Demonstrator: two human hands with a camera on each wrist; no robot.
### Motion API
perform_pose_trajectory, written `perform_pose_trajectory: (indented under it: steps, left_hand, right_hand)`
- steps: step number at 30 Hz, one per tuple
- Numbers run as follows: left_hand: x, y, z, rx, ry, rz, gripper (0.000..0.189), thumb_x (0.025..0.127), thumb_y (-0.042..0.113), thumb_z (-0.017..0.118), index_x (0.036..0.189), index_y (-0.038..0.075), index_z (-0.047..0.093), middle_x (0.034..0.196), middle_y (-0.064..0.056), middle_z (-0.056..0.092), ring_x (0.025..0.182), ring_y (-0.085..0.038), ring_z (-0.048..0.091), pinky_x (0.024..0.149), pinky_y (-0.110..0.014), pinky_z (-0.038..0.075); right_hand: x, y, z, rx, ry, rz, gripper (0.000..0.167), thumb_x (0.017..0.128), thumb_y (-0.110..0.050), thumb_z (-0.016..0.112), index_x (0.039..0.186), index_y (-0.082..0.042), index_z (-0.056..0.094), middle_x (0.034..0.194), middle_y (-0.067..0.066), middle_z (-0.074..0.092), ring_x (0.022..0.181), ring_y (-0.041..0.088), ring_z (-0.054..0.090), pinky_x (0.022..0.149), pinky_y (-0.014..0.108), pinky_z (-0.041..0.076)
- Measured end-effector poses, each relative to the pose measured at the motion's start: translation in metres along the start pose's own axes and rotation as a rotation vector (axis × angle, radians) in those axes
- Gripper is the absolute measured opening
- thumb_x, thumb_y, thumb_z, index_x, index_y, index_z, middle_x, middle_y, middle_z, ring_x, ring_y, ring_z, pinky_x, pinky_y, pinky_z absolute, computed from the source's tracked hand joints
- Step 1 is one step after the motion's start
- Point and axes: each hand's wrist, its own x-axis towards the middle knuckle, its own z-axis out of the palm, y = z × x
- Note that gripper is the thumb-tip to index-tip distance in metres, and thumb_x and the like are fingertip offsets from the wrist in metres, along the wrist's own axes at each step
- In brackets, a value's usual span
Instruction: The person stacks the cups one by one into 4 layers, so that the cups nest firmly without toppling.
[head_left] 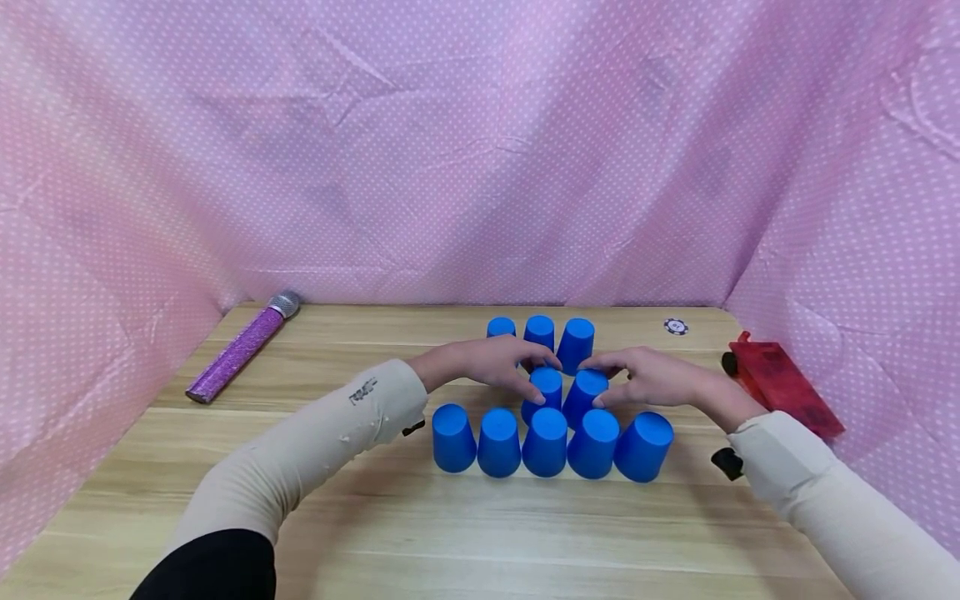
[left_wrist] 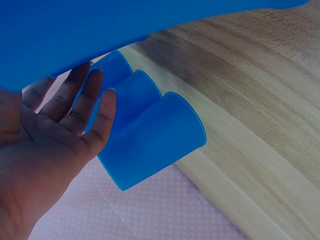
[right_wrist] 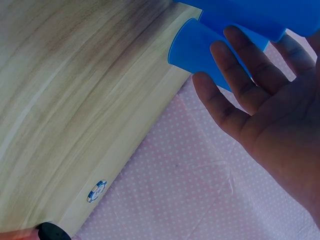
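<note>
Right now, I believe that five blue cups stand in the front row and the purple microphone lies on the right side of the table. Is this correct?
Not quite: the purple microphone lies on the left side of the table, as the head view shows. Five blue cups do stand in the front row.
</note>
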Motion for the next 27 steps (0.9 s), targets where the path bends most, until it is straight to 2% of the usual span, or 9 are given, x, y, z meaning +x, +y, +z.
perform_pose_trajectory:
  steps: [7,15,27]
  left_hand:
    - [-0.0015,0.0007,-0.0004,-0.016,0.002,-0.013,0.062,0.089,0.043,0.073,0.144,0.026,0.05,0.139,0.001,0.059,0.13,-0.02,0.054,0.107,-0.047,0.047]
    - [-0.0007,-0.0023,0.0007,-0.029,0.009,0.018,0.057,0.09,0.042,0.073,0.14,0.024,0.054,0.134,0.003,0.062,0.127,-0.018,0.057,0.106,-0.044,0.049]
    - [-0.0018,-0.0029,0.0013,0.0,0.028,0.047,0.053,0.09,0.041,0.073,0.138,0.024,0.056,0.13,0.004,0.064,0.126,-0.017,0.058,0.106,-0.043,0.05]
  right_hand:
    - [0.0003,-0.0001,-0.0001,0.007,-0.002,-0.001,0.061,0.093,-0.041,0.07,0.145,-0.013,0.053,0.141,0.014,0.06,0.129,0.042,0.055,0.098,0.066,0.048]
    - [0.0005,0.0021,0.001,0.011,0.0,0.001,0.061,0.093,-0.041,0.07,0.145,-0.013,0.053,0.142,0.014,0.059,0.129,0.042,0.055,0.098,0.066,0.048]
    - [-0.0002,0.0013,0.0014,0.012,0.002,0.006,0.062,0.093,-0.04,0.07,0.145,-0.012,0.053,0.141,0.013,0.061,0.129,0.041,0.056,0.099,0.065,0.048]
